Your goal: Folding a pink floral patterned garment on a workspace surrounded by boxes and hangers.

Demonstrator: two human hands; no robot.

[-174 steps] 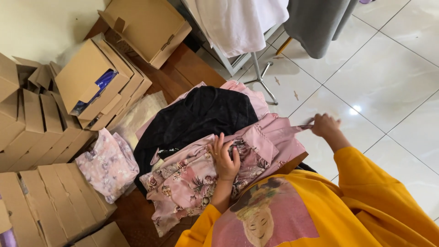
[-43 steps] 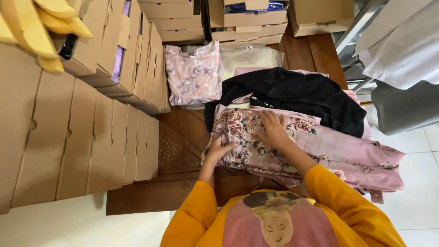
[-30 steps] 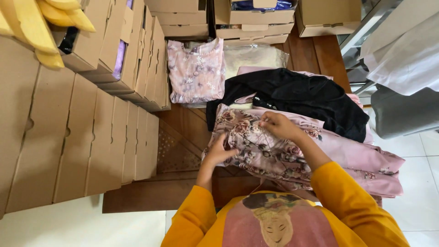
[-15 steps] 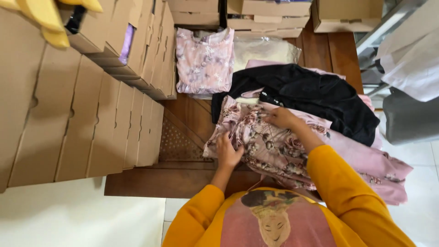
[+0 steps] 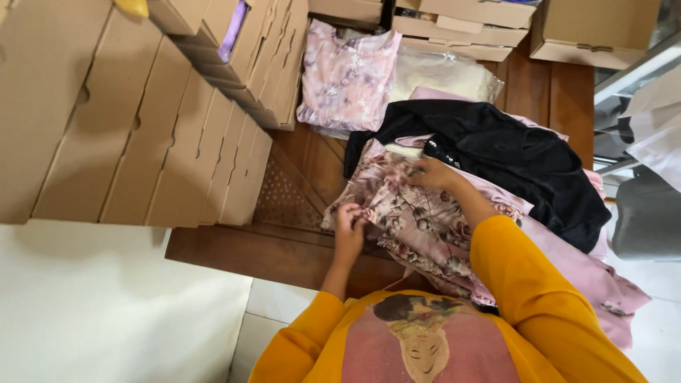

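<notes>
A pink floral garment [image 5: 418, 227] lies across a dark wooden table [image 5: 284, 248]. My left hand [image 5: 349, 225] pinches its near left edge. My right hand [image 5: 431, 172] grips the cloth at its far edge, beside a black garment [image 5: 511, 152] that lies over plain pink fabric [image 5: 596, 276]. My sleeves are yellow-orange.
Rows of flat cardboard boxes [image 5: 142, 135] stand at the left of the table, with more boxes [image 5: 454, 28] along the far edge. A folded pale pink floral garment [image 5: 347, 78] and a clear plastic bag [image 5: 443, 74] lie beyond. White floor tile sits below left; hanging clothes at right.
Both hands have shifted along the floral garment, the left to its near left edge and the right towards the far edge. The view has moved closer and slightly right.
</notes>
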